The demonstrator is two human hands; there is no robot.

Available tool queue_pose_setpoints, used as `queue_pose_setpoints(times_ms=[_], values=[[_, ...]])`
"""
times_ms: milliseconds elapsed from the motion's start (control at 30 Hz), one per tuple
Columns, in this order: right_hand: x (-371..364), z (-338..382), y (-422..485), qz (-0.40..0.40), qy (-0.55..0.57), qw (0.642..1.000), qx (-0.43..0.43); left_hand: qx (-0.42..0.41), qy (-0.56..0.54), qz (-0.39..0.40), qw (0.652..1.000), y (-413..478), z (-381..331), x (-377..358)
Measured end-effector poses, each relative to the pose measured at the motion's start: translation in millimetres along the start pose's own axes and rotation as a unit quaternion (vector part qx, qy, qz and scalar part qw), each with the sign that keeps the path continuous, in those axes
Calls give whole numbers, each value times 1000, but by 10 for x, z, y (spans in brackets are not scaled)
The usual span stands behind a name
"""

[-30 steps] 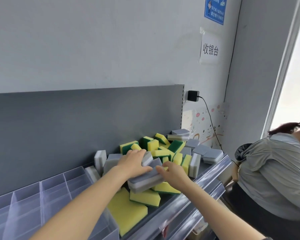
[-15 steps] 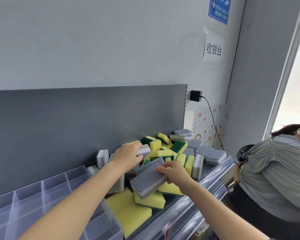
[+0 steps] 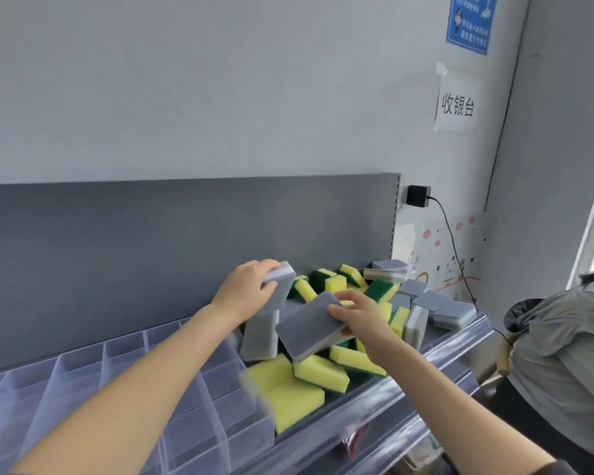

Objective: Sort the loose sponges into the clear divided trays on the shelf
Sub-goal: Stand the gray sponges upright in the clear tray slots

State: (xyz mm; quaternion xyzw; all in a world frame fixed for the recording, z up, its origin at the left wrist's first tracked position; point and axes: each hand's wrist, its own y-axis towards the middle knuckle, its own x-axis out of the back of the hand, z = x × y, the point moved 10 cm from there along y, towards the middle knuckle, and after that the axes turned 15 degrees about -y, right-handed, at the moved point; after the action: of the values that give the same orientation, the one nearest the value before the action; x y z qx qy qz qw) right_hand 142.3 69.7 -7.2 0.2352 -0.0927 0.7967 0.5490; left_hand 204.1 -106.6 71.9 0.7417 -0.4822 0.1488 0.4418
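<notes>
My left hand (image 3: 246,291) grips a grey-and-white sponge (image 3: 282,277) lifted above the pile. My right hand (image 3: 359,311) holds a larger grey sponge (image 3: 309,327), tilted, just over the heap. Below them lies a pile of loose sponges (image 3: 354,303): yellow-and-green ones and grey ones, with big yellow sponges (image 3: 288,389) at the front. One grey sponge (image 3: 259,334) stands upright beside the clear divided tray (image 3: 83,378), whose compartments stretch to the left along the shelf.
A dark grey back panel (image 3: 151,252) rises behind the shelf. The shelf's clear front rail (image 3: 408,382) runs along the edge. A person in a grey top (image 3: 563,354) stands close at the right. A black charger (image 3: 417,196) with a cable hangs on the wall.
My left hand has taken a small grey sponge and lifted it up and back. My right hand has raised the larger grey sponge off the pile and tilted it.
</notes>
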Motion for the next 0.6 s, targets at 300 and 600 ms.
queue_pose_setpoints(times_ms=[300, 600], values=[[-330, 357, -264, 34, 22, 997, 71, 45, 12, -44, 998, -596, 175, 587], [-1000, 832, -486, 90, 54, 987, 120, 127, 42, -80, 988, -1245, 568, 1331]])
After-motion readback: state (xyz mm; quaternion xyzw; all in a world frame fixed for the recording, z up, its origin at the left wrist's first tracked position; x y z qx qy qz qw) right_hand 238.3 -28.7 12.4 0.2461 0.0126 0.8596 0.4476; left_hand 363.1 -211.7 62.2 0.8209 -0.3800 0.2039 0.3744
